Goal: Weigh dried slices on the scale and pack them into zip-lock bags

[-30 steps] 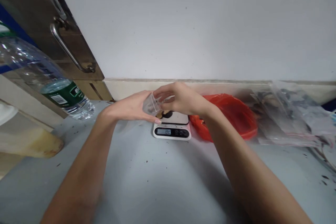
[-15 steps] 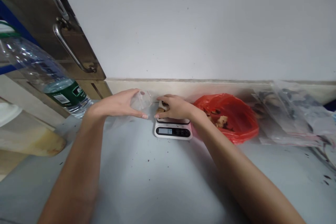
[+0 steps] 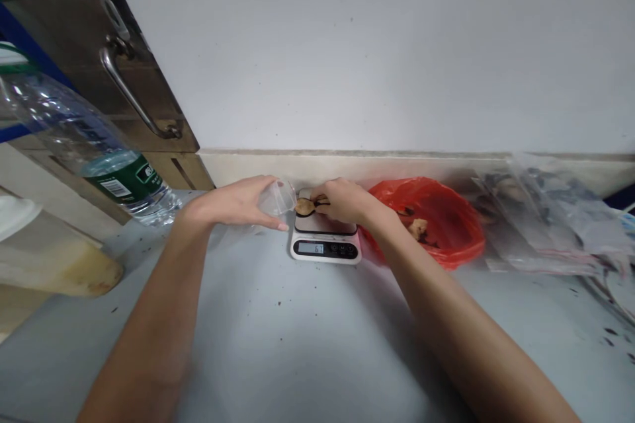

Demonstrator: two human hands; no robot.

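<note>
A small white kitchen scale (image 3: 325, 252) lies on the grey table, its display reading 67 or 6.7. On its plate, a round brown dried slice (image 3: 305, 206) sits close to the mouth of a clear plastic bag (image 3: 278, 198). My left hand (image 3: 243, 201) is closed around that bag, thumb below, and keeps its mouth spread toward the scale. Over the plate, my right hand (image 3: 342, 200) has its fingers curled on a thin dark dried slice (image 3: 321, 201). The palm hides part of the plate.
Right of the scale is a red plastic bag (image 3: 459, 238) with dried pieces (image 3: 418, 229) inside. Several filled clear bags (image 3: 550, 225) lie farther right. A water bottle (image 3: 124, 178) and a cloudy container (image 3: 54, 258) stand left. Behind rises a white wall (image 3: 377, 66).
My left hand has brought the clear bag right, up to the scale's edge. My right hand has drawn slightly right, uncovering the brown slice. The display looks unchanged.
</note>
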